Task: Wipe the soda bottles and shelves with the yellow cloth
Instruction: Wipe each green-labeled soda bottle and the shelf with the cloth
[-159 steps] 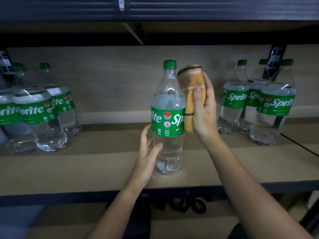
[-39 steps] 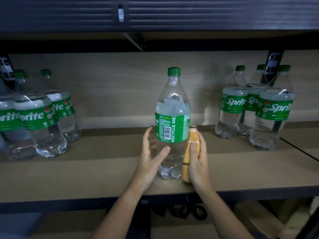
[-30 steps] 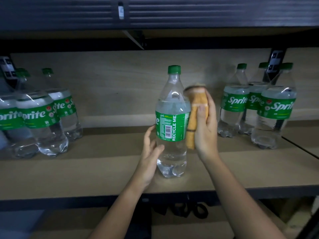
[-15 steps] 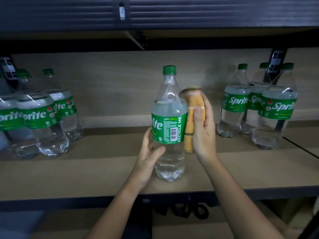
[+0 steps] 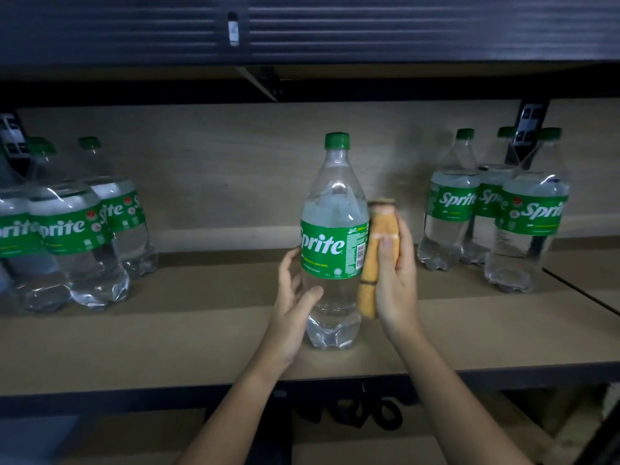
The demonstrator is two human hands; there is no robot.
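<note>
**Sprite bottle upright at mid-shelf, cloth against its right side**

Much is dim here. The lower shelf below the front rail is nearly black, and a dark looped shape there cannot be identified. The left bottle group (image 5: 77, 236) is cut by the frame edge, its labels reading only "prite" and fragments; how many stand there is unclear. The fine print and barcode on the centre label are too small to read.

The centre bottle (image 5: 333, 243) shows "Sprite" in white on a green band, green cap on top. The right bottle group (image 5: 493, 213) — three bottles — carries the same word.

The centre bottle stands upright on the wooden shelf (image 5: 188, 337), long axis vertical, cap pointing up, label facing the camera.

The left hand (image 5: 295, 307) holds the bottle's lower body, thumb across the front and fingers curled behind. The right hand (image 5: 396, 280) grips the folded yellow cloth (image 5: 375, 260) — thumb on its front — and presses it lengthwise against the bottle's right side, from label height downward.
</note>
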